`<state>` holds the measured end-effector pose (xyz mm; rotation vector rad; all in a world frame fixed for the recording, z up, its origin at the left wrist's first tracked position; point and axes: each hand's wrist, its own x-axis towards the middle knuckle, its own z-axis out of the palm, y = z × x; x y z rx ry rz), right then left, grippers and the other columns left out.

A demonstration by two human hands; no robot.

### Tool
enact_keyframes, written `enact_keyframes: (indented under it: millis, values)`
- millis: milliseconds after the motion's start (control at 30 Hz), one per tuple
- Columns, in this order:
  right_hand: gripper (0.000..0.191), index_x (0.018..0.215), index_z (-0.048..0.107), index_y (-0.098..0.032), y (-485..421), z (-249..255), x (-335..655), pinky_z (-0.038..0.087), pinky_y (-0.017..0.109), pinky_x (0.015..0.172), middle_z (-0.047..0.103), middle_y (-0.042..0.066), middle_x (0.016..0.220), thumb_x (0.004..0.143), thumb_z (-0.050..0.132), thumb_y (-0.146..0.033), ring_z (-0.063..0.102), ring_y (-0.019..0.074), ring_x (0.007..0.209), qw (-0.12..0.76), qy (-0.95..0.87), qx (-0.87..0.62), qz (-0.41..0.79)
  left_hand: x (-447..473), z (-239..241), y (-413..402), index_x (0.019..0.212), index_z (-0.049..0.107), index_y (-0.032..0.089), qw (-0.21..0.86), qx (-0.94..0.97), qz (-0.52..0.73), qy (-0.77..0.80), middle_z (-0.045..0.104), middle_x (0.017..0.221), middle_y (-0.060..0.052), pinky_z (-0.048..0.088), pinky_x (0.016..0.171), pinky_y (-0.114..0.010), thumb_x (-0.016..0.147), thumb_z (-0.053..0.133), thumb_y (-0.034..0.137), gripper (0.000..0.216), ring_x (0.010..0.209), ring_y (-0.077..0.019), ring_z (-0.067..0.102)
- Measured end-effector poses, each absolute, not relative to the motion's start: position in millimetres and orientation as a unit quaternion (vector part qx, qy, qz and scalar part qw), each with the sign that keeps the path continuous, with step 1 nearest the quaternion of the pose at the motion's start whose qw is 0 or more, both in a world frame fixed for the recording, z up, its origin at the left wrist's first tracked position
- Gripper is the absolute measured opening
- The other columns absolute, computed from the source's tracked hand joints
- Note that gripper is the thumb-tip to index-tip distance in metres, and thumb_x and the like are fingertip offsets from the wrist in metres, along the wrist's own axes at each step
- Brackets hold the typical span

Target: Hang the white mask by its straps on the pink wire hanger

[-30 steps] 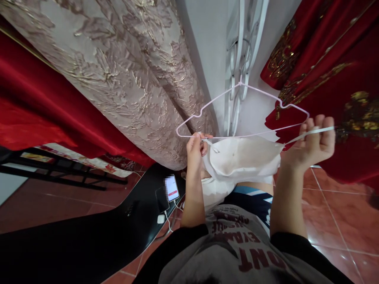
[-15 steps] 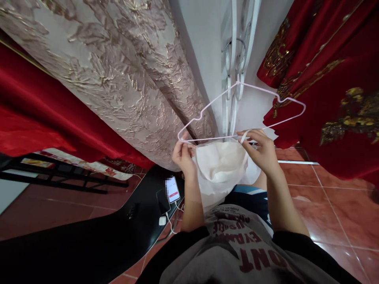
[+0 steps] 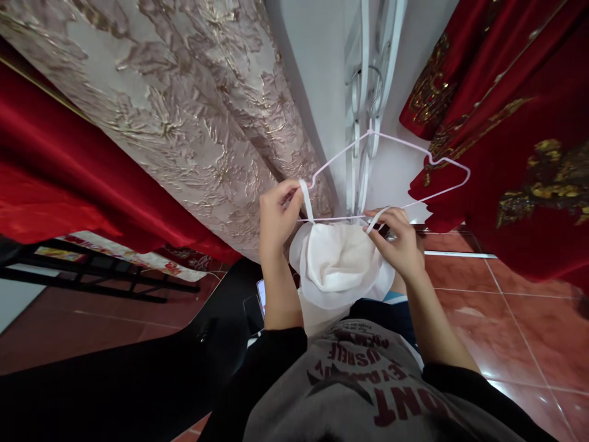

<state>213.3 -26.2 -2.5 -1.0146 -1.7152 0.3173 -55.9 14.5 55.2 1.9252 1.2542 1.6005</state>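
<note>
A pale pink wire hanger (image 3: 370, 131) hangs by its metal hook from a white rack. Below its bottom bar is a white garment (image 3: 338, 264) with a layered, sheer skirt and thin straps. My left hand (image 3: 278, 215) is closed on one white strap (image 3: 307, 199), beside the hanger's left notch; it covers the hanger's left end. The other strap (image 3: 376, 219) loops over the fingers of my right hand (image 3: 401, 240), which pinches it close to the bottom bar.
Textured pink-and-gold fabric (image 3: 221, 123) hangs at left, near my left hand. Red garments with gold decoration (image 3: 506, 135) hang at right. The white rack (image 3: 363, 37) stands against the wall. A black tabletop (image 3: 161, 362) holds a phone (image 3: 261, 296), partly behind my left forearm.
My left hand has moved up and slightly left from the hanger's lower corner, raising a strap to the left notch. The garment has shifted slightly; my right hand is slightly lower.
</note>
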Motion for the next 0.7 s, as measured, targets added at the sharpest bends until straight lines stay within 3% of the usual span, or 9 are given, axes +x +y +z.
enact_keyframes:
  millis: [100, 267, 367, 433, 567, 700]
  values:
    - [0.021, 0.118, 0.080, -0.028, -27, -4, 217, 0.053, 0.049, 0.096, 0.077, 0.007, 0.106, 0.098, 0.074, -0.033, 0.069, 0.0263, 0.101, 0.530, -0.723, -0.423, 0.131, -47, 66, 24, 0.078, 0.072, 0.021, 0.197, 0.691, 0.523, 0.460, 0.063, 0.066, 0.002, 0.046, 0.066, -0.028, 0.099, 0.066, 0.026, 0.023, 0.064, -0.0146, 0.057]
    - [0.022, 0.119, 0.079, -0.028, -25, -9, 221, 0.053, 0.051, 0.100, 0.079, 0.007, 0.108, 0.099, 0.072, -0.032, 0.071, 0.0277, 0.106, 0.530, -0.730, -0.416, 0.110, -36, 22, 35, 0.068, 0.059, 0.021, 0.322, 0.457, 0.693, 0.455, 0.051, 0.062, 0.003, 0.044, 0.063, -0.028, 0.095, 0.074, 0.047, 0.041, 0.059, -0.0124, 0.049]
    - [0.021, 0.117, 0.079, -0.029, -22, -12, 217, 0.054, 0.053, 0.100, 0.079, 0.007, 0.108, 0.098, 0.071, -0.032, 0.071, 0.0287, 0.107, 0.533, -0.724, -0.425, 0.105, -20, -8, 25, 0.077, 0.057, 0.021, 0.457, 0.296, 0.744, 0.387, 0.057, 0.073, 0.001, 0.053, 0.074, -0.029, 0.085, 0.083, 0.061, 0.048, 0.069, -0.0130, 0.060]
    - [0.022, 0.117, 0.079, -0.030, -21, -12, 214, 0.054, 0.055, 0.102, 0.079, 0.007, 0.109, 0.097, 0.071, -0.033, 0.071, 0.0294, 0.108, 0.541, -0.716, -0.426, 0.115, -7, -17, 13, 0.081, 0.058, 0.021, 0.504, 0.264, 0.745, 0.348, 0.061, 0.077, -0.001, 0.058, 0.084, -0.031, 0.077, 0.089, 0.061, 0.051, 0.079, -0.0156, 0.068]
    - [0.028, 0.124, 0.078, -0.035, -28, -6, 219, 0.055, 0.055, 0.109, 0.079, 0.005, 0.121, 0.097, 0.073, -0.032, 0.071, 0.0301, 0.120, 0.548, -0.707, -0.416, 0.164, 4, -14, -1, 0.079, 0.054, 0.022, 0.485, 0.285, 0.756, 0.334, 0.059, 0.073, 0.000, 0.060, 0.093, -0.034, 0.084, 0.086, 0.058, 0.048, 0.078, -0.0166, 0.070]
    - [0.038, 0.136, 0.074, -0.034, -28, -8, 258, 0.062, 0.054, 0.100, 0.076, 0.009, 0.130, 0.098, 0.073, -0.034, 0.074, 0.0306, 0.119, 0.616, -0.626, -0.451, 0.159, -5, -6, 3, 0.075, 0.048, 0.022, 0.468, 0.314, 0.748, 0.350, 0.055, 0.069, 0.001, 0.060, 0.089, -0.033, 0.092, 0.079, 0.059, 0.051, 0.075, -0.0168, 0.070]
